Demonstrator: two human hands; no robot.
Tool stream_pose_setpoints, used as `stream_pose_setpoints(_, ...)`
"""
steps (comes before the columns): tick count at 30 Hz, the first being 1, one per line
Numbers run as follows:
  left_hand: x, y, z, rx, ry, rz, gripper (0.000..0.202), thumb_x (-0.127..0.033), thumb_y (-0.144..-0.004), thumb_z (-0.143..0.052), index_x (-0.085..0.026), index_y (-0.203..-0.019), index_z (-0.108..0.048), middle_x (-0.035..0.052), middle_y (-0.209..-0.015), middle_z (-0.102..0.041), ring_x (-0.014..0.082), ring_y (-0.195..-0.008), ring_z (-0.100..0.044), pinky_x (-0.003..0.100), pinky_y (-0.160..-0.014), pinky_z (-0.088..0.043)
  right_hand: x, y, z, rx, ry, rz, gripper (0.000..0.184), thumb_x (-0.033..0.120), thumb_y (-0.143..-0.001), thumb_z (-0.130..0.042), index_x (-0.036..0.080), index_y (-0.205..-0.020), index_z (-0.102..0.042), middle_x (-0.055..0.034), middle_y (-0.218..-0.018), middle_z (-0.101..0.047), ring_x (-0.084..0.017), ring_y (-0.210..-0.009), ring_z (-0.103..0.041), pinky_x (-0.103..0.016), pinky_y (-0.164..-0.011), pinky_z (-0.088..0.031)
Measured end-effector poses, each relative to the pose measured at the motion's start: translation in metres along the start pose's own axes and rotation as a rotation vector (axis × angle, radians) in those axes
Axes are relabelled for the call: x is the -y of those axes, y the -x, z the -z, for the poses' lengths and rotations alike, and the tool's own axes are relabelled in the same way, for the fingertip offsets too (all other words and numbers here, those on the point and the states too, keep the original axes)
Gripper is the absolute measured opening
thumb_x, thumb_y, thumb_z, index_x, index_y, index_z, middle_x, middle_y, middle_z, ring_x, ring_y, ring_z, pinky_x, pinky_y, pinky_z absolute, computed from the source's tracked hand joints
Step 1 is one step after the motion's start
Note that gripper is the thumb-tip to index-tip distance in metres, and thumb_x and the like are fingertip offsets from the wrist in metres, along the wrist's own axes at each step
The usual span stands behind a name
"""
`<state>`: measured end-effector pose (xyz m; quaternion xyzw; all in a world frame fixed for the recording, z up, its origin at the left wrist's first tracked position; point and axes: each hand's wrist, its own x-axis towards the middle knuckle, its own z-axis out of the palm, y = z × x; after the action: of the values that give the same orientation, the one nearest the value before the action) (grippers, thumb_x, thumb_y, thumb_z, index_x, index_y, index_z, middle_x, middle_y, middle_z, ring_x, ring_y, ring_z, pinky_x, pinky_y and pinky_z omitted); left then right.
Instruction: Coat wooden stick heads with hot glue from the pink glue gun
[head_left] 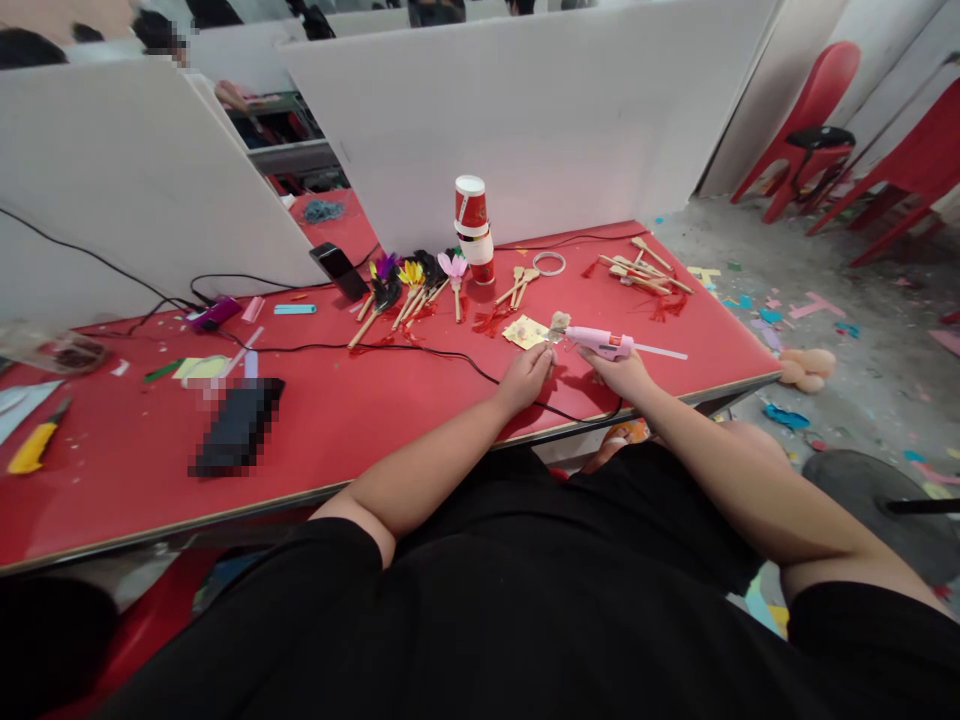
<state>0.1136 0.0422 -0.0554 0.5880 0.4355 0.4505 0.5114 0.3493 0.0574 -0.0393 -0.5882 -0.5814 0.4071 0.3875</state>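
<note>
My right hand [621, 372] is wrapped round a pink hot glue gun [600, 341], its nozzle pointing left. A pale glue stick [664, 353] sticks out of the back of the gun. Just left of the nozzle, my left hand [527, 378] is closed in a pinch; what its fingertips hold is too small to make out. A small tan, rounded piece [560, 321] shows by the nozzle tip. Under and behind the fingertips, a cream-yellow sheet [519, 331] with blotches lies on the red table [420, 410].
Feather-topped sticks [411, 275] with red tassels lie behind, beside stacked red-and-white paper cups [472, 230]. Bare wooden sticks [645, 268] and a tape ring [550, 263] lie right. A black cord [450, 354] crosses the table. Left are a dark phone [236, 428] and yellow cutter [34, 447].
</note>
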Motion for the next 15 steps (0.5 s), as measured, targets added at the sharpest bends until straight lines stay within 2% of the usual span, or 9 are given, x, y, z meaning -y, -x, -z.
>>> stream_pose_setpoints(3, -0.007, 0.004, -0.001, -0.028, -0.039, -0.020, 0.040, -0.056, -0.119, -0.068, -0.022, -0.098, -0.064, -0.0053, -0.068, -0.057, 0.0117, -0.059, -0.049, 0.027, -0.063, -0.042, 0.000, 0.001, 0.001, -0.014, -0.027, 0.043, 0.078, 0.102, -0.071, -0.092, 0.029, -0.071, -0.063, -0.0030, -0.058, -0.060, -0.022, -0.060, -0.056, -0.039, -0.060, -0.046)
stream_pose_setpoints(9, -0.014, 0.007, -0.001, -0.020, -0.047, -0.059, 0.025, -0.038, -0.122, -0.056, -0.022, -0.103, -0.063, -0.0045, -0.063, -0.066, 0.0130, -0.056, -0.064, 0.026, -0.069, -0.053, 0.002, 0.007, 0.000, -0.043, 0.002, 0.053, 0.080, 0.103, -0.072, -0.089, 0.028, -0.071, -0.062, -0.0038, -0.063, -0.061, -0.021, -0.064, -0.055, -0.040, -0.063, -0.044)
stream_pose_setpoints(12, -0.013, 0.006, 0.000, -0.011, -0.057, -0.055, 0.024, -0.041, -0.119, -0.060, -0.022, -0.106, -0.065, -0.0032, -0.069, -0.072, 0.0131, -0.057, -0.067, 0.026, -0.069, -0.056, 0.003, 0.009, -0.003, -0.034, 0.024, 0.081, 0.076, 0.098, -0.077, -0.091, 0.027, -0.073, -0.063, -0.0046, -0.067, -0.063, -0.023, -0.070, -0.060, -0.039, -0.066, -0.047)
stream_pose_setpoints(15, -0.010, 0.005, 0.001, 0.000, -0.051, -0.065, 0.027, -0.047, -0.117, -0.065, -0.022, -0.109, -0.067, -0.0035, -0.069, -0.071, 0.0137, -0.057, -0.067, 0.027, -0.068, -0.056, 0.004, 0.007, -0.005, -0.039, 0.040, 0.072, 0.067, 0.087, -0.083, -0.094, 0.027, -0.075, -0.065, -0.0048, -0.069, -0.064, -0.024, -0.074, -0.062, -0.038, -0.065, -0.046)
